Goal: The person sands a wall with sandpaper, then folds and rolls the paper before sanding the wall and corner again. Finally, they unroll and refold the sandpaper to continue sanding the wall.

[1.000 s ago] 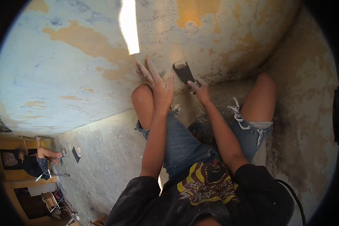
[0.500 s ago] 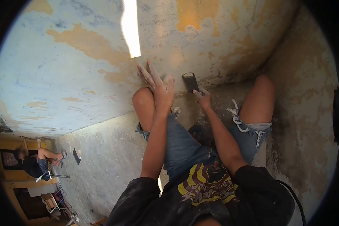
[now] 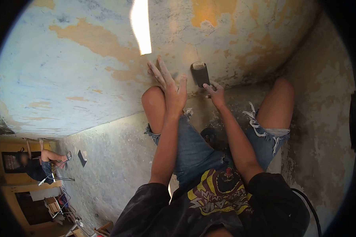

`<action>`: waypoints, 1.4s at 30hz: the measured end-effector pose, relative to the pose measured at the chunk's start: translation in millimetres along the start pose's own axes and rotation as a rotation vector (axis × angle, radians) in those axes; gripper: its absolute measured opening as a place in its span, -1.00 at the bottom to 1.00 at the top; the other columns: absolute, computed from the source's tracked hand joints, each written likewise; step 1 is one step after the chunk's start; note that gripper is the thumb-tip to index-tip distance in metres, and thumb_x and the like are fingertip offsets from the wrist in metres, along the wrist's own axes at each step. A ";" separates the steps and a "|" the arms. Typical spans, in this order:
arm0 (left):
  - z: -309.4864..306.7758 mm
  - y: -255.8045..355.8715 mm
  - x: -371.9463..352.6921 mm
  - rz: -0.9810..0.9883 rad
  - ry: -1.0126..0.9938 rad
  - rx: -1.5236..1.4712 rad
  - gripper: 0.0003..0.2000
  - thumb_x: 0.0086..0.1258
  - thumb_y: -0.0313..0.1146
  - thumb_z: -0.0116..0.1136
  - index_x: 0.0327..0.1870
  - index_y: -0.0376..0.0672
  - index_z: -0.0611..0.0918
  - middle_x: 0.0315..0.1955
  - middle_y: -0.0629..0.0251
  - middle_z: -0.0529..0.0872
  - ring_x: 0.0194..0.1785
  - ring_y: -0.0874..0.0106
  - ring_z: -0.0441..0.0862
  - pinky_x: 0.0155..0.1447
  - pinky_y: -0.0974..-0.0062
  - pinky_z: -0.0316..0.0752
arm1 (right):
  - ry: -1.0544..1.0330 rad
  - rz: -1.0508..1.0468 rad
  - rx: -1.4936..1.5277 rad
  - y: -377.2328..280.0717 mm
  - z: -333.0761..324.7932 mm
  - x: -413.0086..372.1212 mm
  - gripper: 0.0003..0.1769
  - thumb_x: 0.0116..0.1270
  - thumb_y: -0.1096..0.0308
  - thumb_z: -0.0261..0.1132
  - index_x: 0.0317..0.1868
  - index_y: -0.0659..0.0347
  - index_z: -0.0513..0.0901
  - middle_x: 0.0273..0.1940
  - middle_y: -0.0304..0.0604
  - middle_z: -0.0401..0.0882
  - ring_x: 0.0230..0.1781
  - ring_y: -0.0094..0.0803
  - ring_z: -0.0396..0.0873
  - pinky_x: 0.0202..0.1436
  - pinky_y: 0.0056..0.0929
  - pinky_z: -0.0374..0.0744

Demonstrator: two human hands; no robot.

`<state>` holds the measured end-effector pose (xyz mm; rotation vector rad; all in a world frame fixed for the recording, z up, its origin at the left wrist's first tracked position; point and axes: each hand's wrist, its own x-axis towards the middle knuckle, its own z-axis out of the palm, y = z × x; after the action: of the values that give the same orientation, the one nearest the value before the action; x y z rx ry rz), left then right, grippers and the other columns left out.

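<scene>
My left hand (image 3: pixel 171 85) is spread against the lower part of the patchy wall (image 3: pixel 106 75), with its fingers apart and nothing in it. To its right, my right hand (image 3: pixel 215 94) grips the near end of a dark block (image 3: pixel 200 75) that looks wrapped in black sheet. A pale end of the block shows at its top. The block lies at the wall, whose white paint is worn to orange and brown patches. Both hands have pale dust on the fingers.
My bent knees stand on either side of my hands. At the far left a person (image 3: pixel 37 166) sits on a chair by the wall. A dark flat sheet (image 3: pixel 82 158) lies on the grey floor (image 3: pixel 110 154). Another rough wall (image 3: pixel 320 118) rises at right.
The dark block and my right hand have moved up a little in the view. My left hand stays spread at the wall, and the whole view has shifted slightly.
</scene>
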<state>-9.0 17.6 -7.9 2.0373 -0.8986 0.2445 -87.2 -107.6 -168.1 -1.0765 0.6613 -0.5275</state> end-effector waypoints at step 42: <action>3.2 6.9 4.1 -0.016 -0.007 0.036 -0.07 0.40 -0.37 0.22 0.66 -0.13 -0.15 0.59 -0.24 -0.46 0.64 -0.18 -0.51 0.63 -0.10 -0.38 | 0.092 0.017 -0.058 26.5 -5.9 8.6 -0.41 0.23 0.18 0.57 0.16 0.38 0.67 -0.30 -0.34 0.64 -0.32 -0.63 0.58 -0.39 -0.58 0.57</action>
<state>-11.2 10.5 -3.5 2.0790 -0.8875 0.2458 -83.6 -106.8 -196.4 -1.1052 0.7697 -0.5484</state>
